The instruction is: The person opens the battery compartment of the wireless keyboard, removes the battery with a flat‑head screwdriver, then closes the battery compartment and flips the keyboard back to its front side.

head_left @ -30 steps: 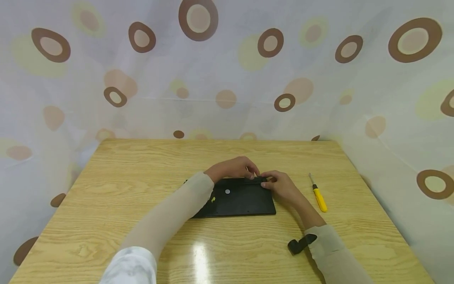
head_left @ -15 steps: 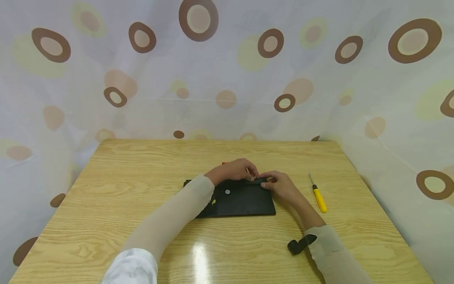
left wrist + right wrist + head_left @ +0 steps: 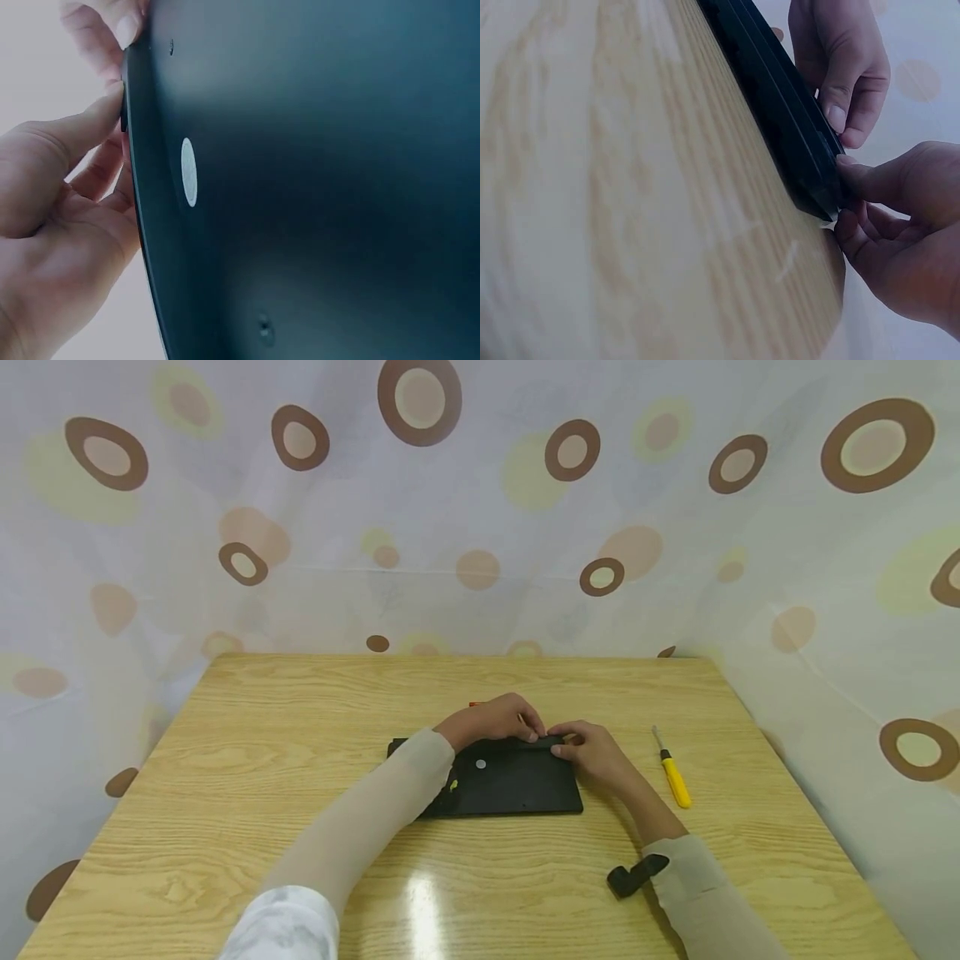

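Observation:
A black keyboard (image 3: 517,785) lies underside up on the table, with a round white sticker (image 3: 189,172) and small screw holes. My left hand (image 3: 498,717) reaches over it from the left and pinches its far edge between thumb and finger; in the left wrist view a small dark piece sticks out beside the left thumb (image 3: 101,116). Close beside, my right hand (image 3: 596,756) pinches the far right corner. From the right wrist view, right thumb and fingers (image 3: 870,247) meet at the corner tip, with the left fingers just above. The left forearm hides the keyboard's left part.
A yellow-handled screwdriver (image 3: 677,781) lies right of the right hand. Some small red thing (image 3: 475,704) shows behind the left wrist. The wooden table (image 3: 262,760) meets patterned curtains (image 3: 480,510) at its back and sides. On the right sleeve sits a black wrist device (image 3: 636,875).
Both hands stay at the same far edge, with slight finger movement. The keyboard's far left corner and the small red thing have come into sight beside the left arm.

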Available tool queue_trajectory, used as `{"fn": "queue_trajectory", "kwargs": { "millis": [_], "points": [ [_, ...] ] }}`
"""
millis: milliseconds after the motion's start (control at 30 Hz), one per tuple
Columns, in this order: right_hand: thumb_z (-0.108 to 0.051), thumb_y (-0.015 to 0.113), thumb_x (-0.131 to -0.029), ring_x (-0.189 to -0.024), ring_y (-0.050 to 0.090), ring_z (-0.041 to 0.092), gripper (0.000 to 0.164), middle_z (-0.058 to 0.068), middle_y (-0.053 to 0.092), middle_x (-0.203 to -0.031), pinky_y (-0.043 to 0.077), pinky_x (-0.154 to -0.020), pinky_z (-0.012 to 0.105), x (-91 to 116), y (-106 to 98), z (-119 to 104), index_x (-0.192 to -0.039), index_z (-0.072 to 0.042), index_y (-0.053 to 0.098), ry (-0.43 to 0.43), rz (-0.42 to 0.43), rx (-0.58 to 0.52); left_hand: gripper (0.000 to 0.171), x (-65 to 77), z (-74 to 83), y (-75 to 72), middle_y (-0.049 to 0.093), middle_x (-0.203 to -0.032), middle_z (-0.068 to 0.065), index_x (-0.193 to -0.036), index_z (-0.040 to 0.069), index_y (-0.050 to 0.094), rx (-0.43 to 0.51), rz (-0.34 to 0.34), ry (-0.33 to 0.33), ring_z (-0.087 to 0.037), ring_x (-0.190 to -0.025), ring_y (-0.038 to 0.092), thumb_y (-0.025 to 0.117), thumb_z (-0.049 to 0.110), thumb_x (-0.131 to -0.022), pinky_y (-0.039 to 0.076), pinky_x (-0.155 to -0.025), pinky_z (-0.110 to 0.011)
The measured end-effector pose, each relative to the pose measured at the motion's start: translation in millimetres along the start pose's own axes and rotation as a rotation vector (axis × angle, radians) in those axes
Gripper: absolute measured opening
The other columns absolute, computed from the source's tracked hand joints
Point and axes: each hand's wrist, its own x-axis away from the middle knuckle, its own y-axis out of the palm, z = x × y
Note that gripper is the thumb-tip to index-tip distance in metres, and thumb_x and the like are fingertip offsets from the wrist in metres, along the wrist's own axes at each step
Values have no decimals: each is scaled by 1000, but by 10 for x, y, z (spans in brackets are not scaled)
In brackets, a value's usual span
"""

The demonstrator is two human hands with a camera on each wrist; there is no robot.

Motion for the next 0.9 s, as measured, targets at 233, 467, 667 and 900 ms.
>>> {"fn": "queue_trajectory", "kwargs": {
  "millis": [233, 467, 667, 900],
  "points": [
    [-15, 69, -97, -97, 63, 26, 34, 18, 67, -116, 50, -85, 39, 14, 2, 2, -129, -5, 66, 13, 7, -8, 20, -23, 3, 28, 71, -119, -7, -114, 9, 76, 8, -1, -12, -13, -95, 65, 67, 11, -97, 52, -81, -25],
    [-16, 69, -96, -97, 63, 26, 33, 17, 68, -115, 50, -87, 39, 14, 27, 22, -128, -6, 67, 26, 6, -17, 18, -20, -24, 32, 72, -115, -6, -112, 10, 77, -32, -3, 7, -14, -95, 66, 68, 12, -97, 52, -80, -26],
    [-18, 69, -97, -100, 63, 26, 34, 16, 68, -117, 50, -88, 39, 22, 15, 3, -129, -8, 66, 39, 6, -23, 18, -6, -23, 9, 72, -114, -3, -114, 12, 75, -75, -5, 29, -15, -99, 66, 67, 15, -98, 52, -84, -27],
    [-21, 68, -98, -108, 64, 29, 39, 18, 67, -122, 51, -93, 42, 43, -35, 23, -134, -8, 63, 39, -5, -70, 22, -1, -4, -11, 71, -115, -2, -120, 13, 72, -91, -4, 33, -14, -101, 65, 65, 18, -100, 52, -85, -28]
  ]
}}
